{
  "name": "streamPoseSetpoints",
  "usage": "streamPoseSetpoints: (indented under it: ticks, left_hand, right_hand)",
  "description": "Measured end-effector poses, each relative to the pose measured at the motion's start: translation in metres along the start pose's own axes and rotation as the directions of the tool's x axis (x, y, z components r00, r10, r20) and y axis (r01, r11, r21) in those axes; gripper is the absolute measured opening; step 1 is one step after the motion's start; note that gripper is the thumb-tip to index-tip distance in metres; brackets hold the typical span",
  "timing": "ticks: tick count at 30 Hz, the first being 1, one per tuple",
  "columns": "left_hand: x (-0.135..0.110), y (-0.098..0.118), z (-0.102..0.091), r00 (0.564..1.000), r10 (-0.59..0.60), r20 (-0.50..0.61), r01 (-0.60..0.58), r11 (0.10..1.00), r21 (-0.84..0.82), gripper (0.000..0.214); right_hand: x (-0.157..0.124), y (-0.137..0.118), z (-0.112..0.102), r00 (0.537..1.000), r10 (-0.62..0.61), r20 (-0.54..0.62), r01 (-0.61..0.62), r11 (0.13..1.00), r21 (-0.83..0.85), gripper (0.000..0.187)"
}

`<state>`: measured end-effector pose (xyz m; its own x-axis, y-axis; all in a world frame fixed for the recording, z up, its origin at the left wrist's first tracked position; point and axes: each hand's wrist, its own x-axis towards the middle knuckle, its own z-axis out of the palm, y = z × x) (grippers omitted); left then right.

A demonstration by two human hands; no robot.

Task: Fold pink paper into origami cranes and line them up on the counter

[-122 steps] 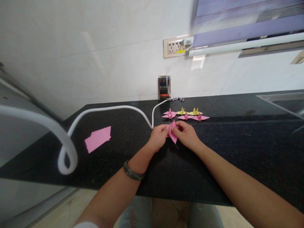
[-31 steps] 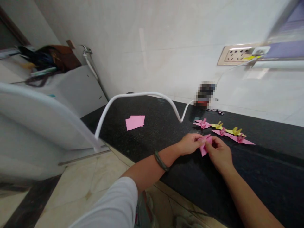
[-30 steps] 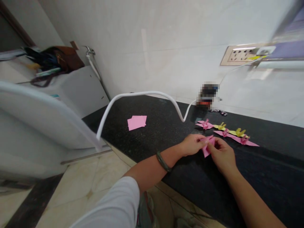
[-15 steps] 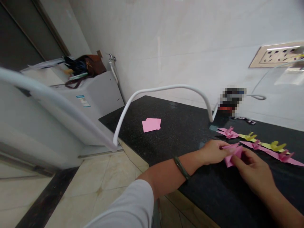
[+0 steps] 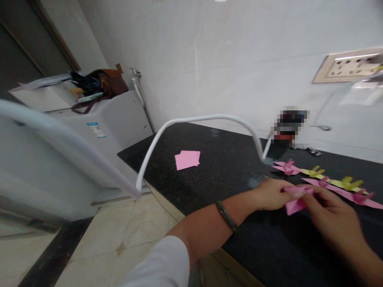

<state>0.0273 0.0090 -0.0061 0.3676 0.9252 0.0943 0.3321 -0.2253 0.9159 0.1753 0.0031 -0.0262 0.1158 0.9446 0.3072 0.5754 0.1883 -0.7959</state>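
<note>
A partly folded piece of pink origami paper (image 5: pixel 295 206) is pinched between both hands above the black counter. My left hand (image 5: pixel 273 194) grips its left side, thumb on top. From the right, my right hand (image 5: pixel 332 209) holds the other side between thumb and fingers, which hide part of the paper. Just beyond the hands lie finished paper cranes in two rows: a pink crane (image 5: pixel 289 167), a yellow crane (image 5: pixel 315 172), another yellow crane (image 5: pixel 351 183) and more pink ones (image 5: pixel 363 197).
Flat pink paper sheets (image 5: pixel 187 160) lie on the black counter (image 5: pixel 221 175) to the left. A bent white tube (image 5: pixel 206 118) arches across the view. By the wall stands a blurred-out object (image 5: pixel 289 125), below a socket panel (image 5: pixel 347 65). A white appliance (image 5: pixel 119 127) carries a brown bag (image 5: pixel 113 81).
Both hands and the pink paper have shifted slightly right and down in view. The right fingers have moved along the paper's upper edge. The camera view has tilted a little.
</note>
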Motion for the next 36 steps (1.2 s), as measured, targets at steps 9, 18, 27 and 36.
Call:
streamPoseSetpoints:
  ticks: [9,18,27,36]
  left_hand:
    - [-0.005,-0.005,-0.004,0.996,0.075,0.047,-0.07,0.993,-0.09,0.03]
    - [-0.003,-0.019,-0.001,1.0,0.01,-0.025,-0.016,0.962,-0.272,0.024]
    - [-0.008,-0.016,-0.003,0.999,0.035,0.0,-0.034,0.992,-0.123,0.026]
    - [-0.011,-0.013,-0.007,0.995,0.097,-0.002,-0.097,0.995,0.022,0.033]
  right_hand:
    - [-0.002,-0.014,0.003,0.988,-0.098,0.116,0.07,0.971,0.23,0.025]
    - [-0.003,-0.024,0.003,0.973,-0.111,0.201,0.027,0.924,0.382,0.023]
    - [-0.003,-0.026,0.004,0.98,-0.122,0.158,0.064,0.941,0.332,0.018]
    - [-0.004,-0.029,0.007,0.984,-0.127,0.124,0.076,0.933,0.351,0.017]
